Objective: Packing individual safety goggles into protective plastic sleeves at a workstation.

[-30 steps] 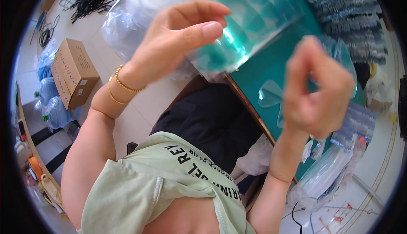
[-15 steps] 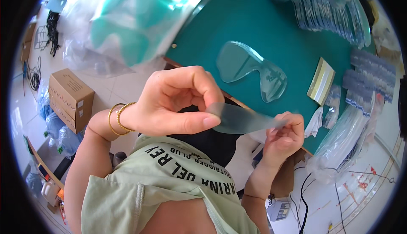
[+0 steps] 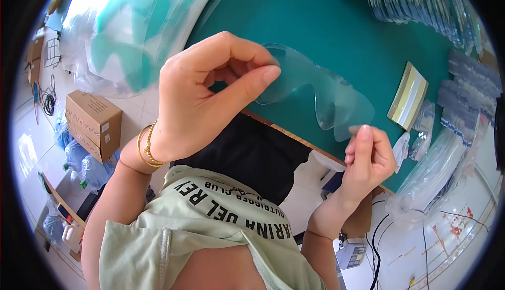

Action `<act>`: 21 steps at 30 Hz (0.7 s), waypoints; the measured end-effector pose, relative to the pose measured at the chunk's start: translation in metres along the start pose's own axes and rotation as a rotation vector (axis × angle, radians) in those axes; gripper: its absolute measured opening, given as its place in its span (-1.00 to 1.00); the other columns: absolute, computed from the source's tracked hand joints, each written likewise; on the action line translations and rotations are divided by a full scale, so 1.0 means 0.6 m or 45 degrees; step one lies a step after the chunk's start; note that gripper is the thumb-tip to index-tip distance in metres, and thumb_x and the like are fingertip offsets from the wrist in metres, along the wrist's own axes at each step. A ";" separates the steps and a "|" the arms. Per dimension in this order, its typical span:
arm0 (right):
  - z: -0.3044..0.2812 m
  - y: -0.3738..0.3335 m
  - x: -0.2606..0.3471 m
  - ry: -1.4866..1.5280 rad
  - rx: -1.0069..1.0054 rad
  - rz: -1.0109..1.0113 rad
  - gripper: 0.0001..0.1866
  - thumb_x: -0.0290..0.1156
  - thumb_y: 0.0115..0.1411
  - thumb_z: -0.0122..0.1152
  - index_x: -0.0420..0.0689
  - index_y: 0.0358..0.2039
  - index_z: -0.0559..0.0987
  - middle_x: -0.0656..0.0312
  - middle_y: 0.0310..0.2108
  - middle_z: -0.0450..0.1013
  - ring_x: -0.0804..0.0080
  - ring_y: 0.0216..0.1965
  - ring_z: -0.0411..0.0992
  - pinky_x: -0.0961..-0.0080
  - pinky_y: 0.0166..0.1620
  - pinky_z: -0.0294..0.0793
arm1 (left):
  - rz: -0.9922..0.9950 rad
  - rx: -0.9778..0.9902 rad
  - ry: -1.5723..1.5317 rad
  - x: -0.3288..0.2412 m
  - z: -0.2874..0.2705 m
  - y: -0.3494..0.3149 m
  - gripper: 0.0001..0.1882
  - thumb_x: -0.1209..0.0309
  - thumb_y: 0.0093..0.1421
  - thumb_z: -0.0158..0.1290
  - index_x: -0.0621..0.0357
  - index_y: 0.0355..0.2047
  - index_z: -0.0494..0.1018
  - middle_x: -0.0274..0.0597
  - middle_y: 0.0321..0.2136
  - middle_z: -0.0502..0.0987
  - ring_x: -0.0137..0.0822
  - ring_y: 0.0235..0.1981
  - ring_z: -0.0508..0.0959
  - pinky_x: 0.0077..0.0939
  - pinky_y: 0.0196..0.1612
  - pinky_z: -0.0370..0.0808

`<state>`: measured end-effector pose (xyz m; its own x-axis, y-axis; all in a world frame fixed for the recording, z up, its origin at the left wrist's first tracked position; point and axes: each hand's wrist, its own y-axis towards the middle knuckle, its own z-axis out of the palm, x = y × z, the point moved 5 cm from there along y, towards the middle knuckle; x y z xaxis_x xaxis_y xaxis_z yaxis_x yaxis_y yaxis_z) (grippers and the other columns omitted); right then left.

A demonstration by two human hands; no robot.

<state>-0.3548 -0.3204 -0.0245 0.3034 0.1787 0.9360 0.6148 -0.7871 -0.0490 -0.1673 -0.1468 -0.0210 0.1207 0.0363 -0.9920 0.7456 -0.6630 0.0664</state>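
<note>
1. Left hand point(image 3: 210, 93): thumb and forefinger closed on one end of the clear curved lens point(image 3: 342, 98); a light hold near the rim should spare its surface.
2. The lens spans both hands above the green bench point(image 3: 273, 14); best not bend it.
3. Right hand point(image 3: 370, 157): fingertips pinch the other end.
4. Around: plastic bag point(image 3: 131, 37), yellowish block point(image 3: 407, 96), stacked pieces point(image 3: 421, 1) limit room.
</note>
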 end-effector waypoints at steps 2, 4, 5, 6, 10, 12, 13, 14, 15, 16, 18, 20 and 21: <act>0.004 0.003 -0.005 -0.032 0.014 0.017 -0.78 -0.43 0.35 0.21 -0.29 -0.42 0.60 0.33 -0.66 0.38 0.74 -0.69 0.19 0.77 -0.61 0.09 | -0.138 -0.053 0.054 0.005 0.005 0.001 -0.80 0.67 0.23 0.18 0.34 -0.12 0.52 -0.34 -0.42 0.50 -0.61 -0.49 0.46 -0.76 -0.46 0.37; 0.009 0.004 -0.008 -0.068 0.035 0.034 -0.77 -0.41 0.35 0.23 -0.29 -0.42 0.60 0.35 -0.67 0.37 0.74 -0.69 0.19 0.76 -0.61 0.07 | -0.211 -0.107 0.151 0.011 0.005 0.001 -0.70 0.70 0.22 0.17 0.32 -0.03 0.51 -0.41 -0.46 0.48 -0.70 -0.55 0.42 -0.84 -0.51 0.31; 0.009 0.006 -0.007 -0.065 0.036 0.037 -0.77 -0.41 0.35 0.23 -0.29 -0.42 0.60 0.35 -0.67 0.37 0.74 -0.69 0.19 0.76 -0.61 0.07 | -0.213 -0.107 0.155 0.012 0.005 0.001 -0.70 0.70 0.22 0.17 0.32 -0.03 0.51 -0.41 -0.46 0.48 -0.70 -0.55 0.42 -0.84 -0.51 0.31; 0.009 0.008 -0.008 -0.074 0.043 0.047 -0.77 -0.41 0.35 0.23 -0.29 -0.42 0.60 0.35 -0.67 0.37 0.74 -0.69 0.19 0.76 -0.61 0.06 | -0.211 -0.106 0.173 0.015 0.005 0.000 -0.66 0.71 0.22 0.16 0.31 0.01 0.49 -0.41 -0.45 0.48 -0.71 -0.54 0.41 -0.84 -0.50 0.30; 0.013 0.011 -0.006 -0.077 0.062 0.072 -0.76 -0.39 0.35 0.23 -0.29 -0.42 0.60 0.35 -0.67 0.36 0.75 -0.69 0.19 0.76 -0.60 0.06 | -0.193 -0.093 0.199 0.016 0.007 0.000 -0.59 0.72 0.22 0.15 0.29 0.09 0.45 -0.41 -0.46 0.47 -0.73 -0.54 0.40 -0.85 -0.49 0.28; 0.014 0.011 -0.007 -0.084 0.063 0.082 -0.75 -0.39 0.35 0.24 -0.29 -0.42 0.60 0.35 -0.67 0.36 0.75 -0.69 0.19 0.76 -0.60 0.06 | -0.178 -0.091 0.215 0.016 0.009 0.000 -0.58 0.72 0.22 0.15 0.30 0.10 0.44 -0.41 -0.46 0.47 -0.73 -0.54 0.40 -0.85 -0.49 0.27; 0.014 0.012 -0.008 -0.091 0.067 0.092 -0.75 -0.38 0.35 0.24 -0.29 -0.42 0.60 0.35 -0.67 0.36 0.75 -0.69 0.19 0.76 -0.60 0.06 | -0.164 -0.091 0.231 0.014 0.009 0.000 -0.57 0.73 0.22 0.15 0.30 0.10 0.43 -0.41 -0.46 0.47 -0.74 -0.54 0.39 -0.85 -0.48 0.27; 0.015 0.012 -0.007 -0.089 0.067 0.091 -0.75 -0.38 0.35 0.24 -0.29 -0.42 0.60 0.35 -0.67 0.36 0.75 -0.69 0.19 0.76 -0.60 0.06 | -0.162 -0.091 0.233 0.013 0.010 0.000 -0.57 0.73 0.22 0.15 0.30 0.10 0.43 -0.41 -0.46 0.47 -0.74 -0.54 0.39 -0.85 -0.48 0.27; 0.015 0.012 -0.006 -0.101 0.067 0.090 -0.75 -0.38 0.35 0.24 -0.28 -0.42 0.61 0.36 -0.68 0.36 0.75 -0.69 0.19 0.76 -0.61 0.06 | -0.161 -0.099 0.233 0.013 0.010 -0.001 -0.57 0.73 0.21 0.15 0.30 0.10 0.43 -0.41 -0.46 0.47 -0.74 -0.54 0.39 -0.86 -0.48 0.27; 0.015 0.011 -0.006 -0.112 0.067 0.090 -0.75 -0.37 0.35 0.24 -0.28 -0.42 0.61 0.36 -0.68 0.36 0.75 -0.69 0.19 0.76 -0.61 0.06 | -0.160 -0.108 0.234 0.013 0.010 -0.001 -0.56 0.72 0.21 0.15 0.30 0.11 0.43 -0.41 -0.46 0.47 -0.74 -0.54 0.39 -0.86 -0.48 0.27; 0.015 0.011 -0.008 -0.115 0.066 0.077 -0.75 -0.37 0.35 0.24 -0.28 -0.42 0.61 0.36 -0.68 0.36 0.75 -0.69 0.19 0.76 -0.61 0.07 | -0.157 -0.107 0.239 0.014 0.010 -0.001 -0.56 0.72 0.21 0.15 0.31 0.11 0.42 -0.40 -0.45 0.47 -0.74 -0.54 0.39 -0.86 -0.48 0.27; 0.015 0.011 -0.008 -0.117 0.065 0.064 -0.75 -0.37 0.36 0.24 -0.28 -0.41 0.61 0.37 -0.69 0.35 0.75 -0.69 0.19 0.76 -0.61 0.07 | -0.154 -0.106 0.246 0.014 0.010 -0.001 -0.56 0.72 0.22 0.15 0.31 0.12 0.42 -0.40 -0.45 0.47 -0.74 -0.54 0.39 -0.86 -0.47 0.27; 0.015 0.011 -0.007 -0.122 0.066 0.064 -0.75 -0.37 0.36 0.24 -0.28 -0.41 0.61 0.37 -0.69 0.35 0.75 -0.69 0.19 0.77 -0.61 0.07 | -0.158 -0.105 0.246 0.014 0.010 0.000 -0.55 0.72 0.22 0.15 0.31 0.12 0.42 -0.40 -0.45 0.48 -0.74 -0.54 0.39 -0.86 -0.47 0.27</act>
<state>-0.3453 -0.3208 -0.0318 0.4015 0.1969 0.8945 0.6328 -0.7656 -0.1155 -0.1706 -0.1510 -0.0299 0.1418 0.2615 -0.9547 0.8125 -0.5816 -0.0386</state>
